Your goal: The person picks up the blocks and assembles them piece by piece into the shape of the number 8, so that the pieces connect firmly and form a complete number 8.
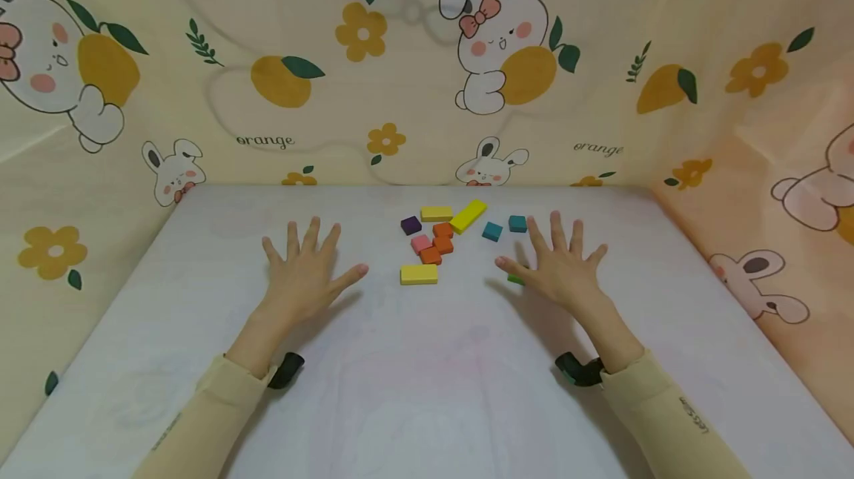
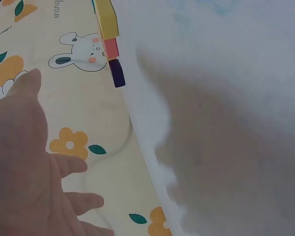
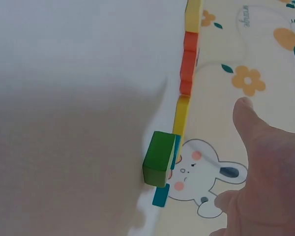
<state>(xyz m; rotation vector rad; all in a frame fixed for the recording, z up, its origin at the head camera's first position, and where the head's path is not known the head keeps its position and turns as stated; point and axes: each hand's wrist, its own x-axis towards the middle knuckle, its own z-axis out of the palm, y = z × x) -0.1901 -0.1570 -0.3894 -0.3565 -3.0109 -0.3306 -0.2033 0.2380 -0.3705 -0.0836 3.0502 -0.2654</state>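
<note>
Both hands are held over the white table with fingers spread, holding nothing. My left hand (image 1: pixel 303 275) is left of a loose group of small coloured blocks. On the right, my right hand (image 1: pixel 563 268) overlaps a green block (image 3: pixel 159 157), mostly hidden behind the thumb in the head view. Between the hands lie a yellow block (image 1: pixel 419 275) in front, several orange blocks (image 1: pixel 430 255), a pink block (image 1: pixel 421 243) and a dark purple block (image 1: pixel 411 225). Farther back are two more yellow blocks (image 1: pixel 469 216), with two blue blocks (image 1: pixel 492 231) near the right fingertips.
The white table (image 1: pixel 414 390) ends at a patterned cloth backdrop (image 1: pixel 414 93) with rabbits and oranges, which also rises along both sides. Dark wrist devices (image 1: pixel 579 370) sit at both sleeve cuffs. Shadows of the hands fall on the tabletop.
</note>
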